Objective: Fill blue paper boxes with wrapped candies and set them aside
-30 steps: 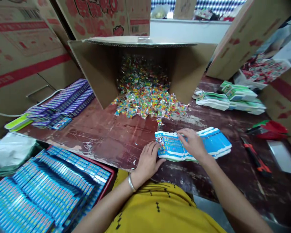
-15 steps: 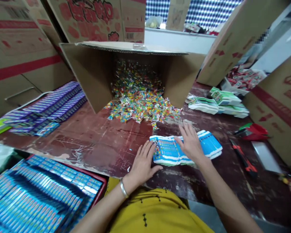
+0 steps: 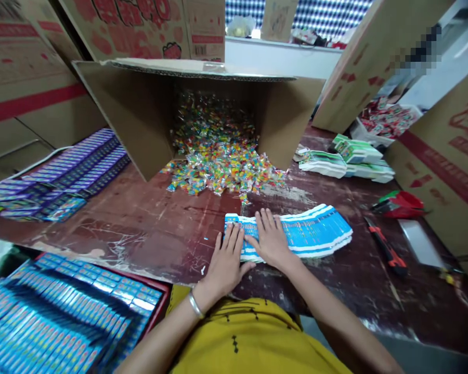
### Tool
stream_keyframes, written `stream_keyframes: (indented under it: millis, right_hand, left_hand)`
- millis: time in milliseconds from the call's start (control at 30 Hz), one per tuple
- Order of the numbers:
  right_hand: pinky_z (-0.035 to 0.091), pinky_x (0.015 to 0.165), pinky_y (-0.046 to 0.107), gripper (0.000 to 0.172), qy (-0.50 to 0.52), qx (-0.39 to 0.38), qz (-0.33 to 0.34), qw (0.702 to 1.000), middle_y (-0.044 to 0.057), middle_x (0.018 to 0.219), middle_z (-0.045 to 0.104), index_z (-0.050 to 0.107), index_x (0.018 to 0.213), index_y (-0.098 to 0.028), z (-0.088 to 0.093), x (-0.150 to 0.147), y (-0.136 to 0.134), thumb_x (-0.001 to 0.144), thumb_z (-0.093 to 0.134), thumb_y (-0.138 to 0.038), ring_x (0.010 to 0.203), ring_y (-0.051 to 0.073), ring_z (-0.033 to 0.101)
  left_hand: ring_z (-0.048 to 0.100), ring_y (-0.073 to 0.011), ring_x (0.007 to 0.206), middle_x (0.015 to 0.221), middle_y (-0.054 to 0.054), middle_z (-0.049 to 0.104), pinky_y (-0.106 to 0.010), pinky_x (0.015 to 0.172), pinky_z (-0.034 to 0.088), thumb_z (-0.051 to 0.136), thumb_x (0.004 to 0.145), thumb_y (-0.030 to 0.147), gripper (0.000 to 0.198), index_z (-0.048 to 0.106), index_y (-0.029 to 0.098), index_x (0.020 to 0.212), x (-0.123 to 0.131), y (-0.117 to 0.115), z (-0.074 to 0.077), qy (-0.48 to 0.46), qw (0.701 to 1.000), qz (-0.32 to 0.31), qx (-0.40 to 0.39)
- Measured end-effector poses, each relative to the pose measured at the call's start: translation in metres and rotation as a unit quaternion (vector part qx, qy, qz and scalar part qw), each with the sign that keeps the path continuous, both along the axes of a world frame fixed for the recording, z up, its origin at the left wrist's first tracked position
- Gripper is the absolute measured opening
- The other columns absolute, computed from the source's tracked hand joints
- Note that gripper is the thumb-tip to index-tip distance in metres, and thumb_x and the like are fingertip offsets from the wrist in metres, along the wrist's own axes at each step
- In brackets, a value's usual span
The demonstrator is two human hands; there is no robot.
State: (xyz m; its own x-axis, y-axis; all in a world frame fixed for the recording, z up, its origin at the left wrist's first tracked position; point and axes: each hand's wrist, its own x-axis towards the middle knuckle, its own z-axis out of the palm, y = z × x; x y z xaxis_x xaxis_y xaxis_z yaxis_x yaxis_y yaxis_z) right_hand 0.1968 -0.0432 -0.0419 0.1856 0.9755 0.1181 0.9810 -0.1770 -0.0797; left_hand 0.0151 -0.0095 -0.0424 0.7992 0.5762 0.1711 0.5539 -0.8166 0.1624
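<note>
A fanned stack of flat blue and white cartons (image 3: 312, 234) lies on the dark red table (image 3: 159, 223) in front of me. My left hand (image 3: 226, 259) rests flat on the stack's left end, fingers stretched out. Beside it, my right hand (image 3: 271, 239) presses flat on the cartons, fingers spread. Neither hand grips anything. Behind the stack, a heap of small colourful sweet packets (image 3: 222, 166) spills from a big cardboard box (image 3: 140, 114) lying on its side.
A red tray of blue boxes (image 3: 62, 311) sits at the near left. Purple boxes (image 3: 70, 171) lie in rows at the far left. Green and white cartons (image 3: 347, 158) are stacked at the right. An orange utility knife (image 3: 386, 246) and a red tool (image 3: 400, 202) lie near large cardboard boxes (image 3: 444, 156).
Both hands slid left along the blue cartons and flattened onto them. The stack has spread out into a longer fan. The view has tilted slightly.
</note>
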Motion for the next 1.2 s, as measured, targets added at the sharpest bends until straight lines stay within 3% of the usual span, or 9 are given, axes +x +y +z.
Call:
stream_keyframes:
  millis: [133,233,367,567,667,867,1000,1100,1200]
  right_hand:
    - [0.01,0.117,0.049,0.081,0.015,0.014,0.004,1.0,0.016,0.158,0.018,0.024,0.151,-0.009,0.014,-0.001,-0.001,0.093,0.026,-0.066,0.147,0.03,0.01]
    - [0.011,0.118,0.048,0.08,0.004,0.045,-0.062,0.997,0.015,0.159,0.012,0.016,0.153,-0.01,0.022,0.022,-0.02,0.094,0.025,-0.064,0.148,0.028,0.005]
    - [0.011,0.117,0.052,0.085,-0.028,0.043,-0.132,0.99,0.02,0.158,0.014,0.021,0.15,-0.002,0.012,0.055,-0.047,0.093,0.026,-0.065,0.147,0.032,0.005]
    - [0.013,0.116,0.053,0.087,-0.035,0.015,-0.103,0.994,0.022,0.156,0.018,0.028,0.147,0.0,-0.007,0.044,-0.043,0.091,0.027,-0.067,0.146,0.034,0.011]
    - [0.013,0.115,0.055,0.085,-0.029,0.031,-0.088,0.995,0.022,0.156,0.019,0.026,0.149,-0.002,-0.003,0.027,-0.032,0.092,0.029,-0.065,0.146,0.034,0.011]
    - [0.012,0.114,0.056,0.074,-0.004,0.034,-0.01,0.999,0.014,0.158,0.018,0.025,0.151,-0.018,0.007,-0.004,-0.019,0.093,0.035,-0.062,0.147,0.033,0.008]
    - [0.012,0.115,0.055,0.07,0.01,0.018,0.041,0.999,0.013,0.158,0.019,0.027,0.151,-0.02,0.012,-0.016,-0.016,0.094,0.034,-0.059,0.146,0.032,0.009]
    - [0.017,0.114,0.054,0.068,0.026,0.012,0.063,0.998,0.013,0.157,0.025,0.034,0.148,-0.021,0.023,-0.017,-0.006,0.093,0.036,-0.06,0.145,0.033,0.016]
    - [0.032,0.108,0.042,0.057,0.068,0.037,0.08,0.994,0.011,0.146,0.044,0.042,0.144,-0.02,0.041,-0.018,0.023,0.097,0.033,-0.051,0.133,0.028,0.038]
  left_hand:
    - [0.008,-0.0304,0.148,0.159,-0.017,0.015,-0.057,0.115,0.021,0.043,0.09,0.057,0.082,0.014,0.011,0.152,-0.005,0.002,0.003,0.002,1.0,0.025,0.012]
    - [0.008,-0.0312,0.147,0.159,-0.015,0.015,-0.059,0.115,0.018,0.044,0.09,0.056,0.079,0.017,0.015,0.152,-0.008,0.003,0.008,0.002,0.999,0.029,0.022]
    - [0.006,-0.0316,0.148,0.16,-0.012,0.014,-0.061,0.116,0.013,0.044,0.09,0.057,0.076,0.022,0.019,0.151,-0.01,0.002,0.009,-0.001,1.0,0.008,0.029]
    - [0.007,-0.0309,0.148,0.159,-0.011,0.016,-0.061,0.116,0.013,0.038,0.092,0.057,0.073,0.023,0.015,0.151,-0.013,0.001,0.003,0.013,0.999,0.033,0.028]
    - [0.008,-0.0304,0.147,0.159,-0.011,0.017,-0.061,0.115,0.014,0.035,0.093,0.056,0.072,0.024,0.014,0.15,-0.016,0.001,0.003,0.022,0.998,0.045,0.031]
    - [0.011,-0.0322,0.147,0.158,-0.013,0.019,-0.063,0.114,0.016,0.035,0.093,0.056,0.072,0.026,0.013,0.15,-0.023,0.002,0.001,0.03,0.997,0.069,0.029]
    - [0.011,-0.0319,0.147,0.158,-0.012,0.02,-0.064,0.113,0.016,0.039,0.093,0.054,0.07,0.026,0.016,0.15,-0.027,0.003,0.0,0.026,0.996,0.074,0.033]
    - [0.011,-0.0312,0.147,0.158,-0.014,0.02,-0.063,0.113,0.018,0.039,0.092,0.054,0.071,0.024,0.016,0.151,-0.032,0.004,0.001,0.018,0.996,0.083,0.033]
    - [0.015,-0.0298,0.147,0.157,-0.015,0.02,-0.059,0.115,0.019,0.037,0.094,0.053,0.071,0.023,0.013,0.151,-0.039,0.005,0.002,0.01,0.995,0.095,0.029]
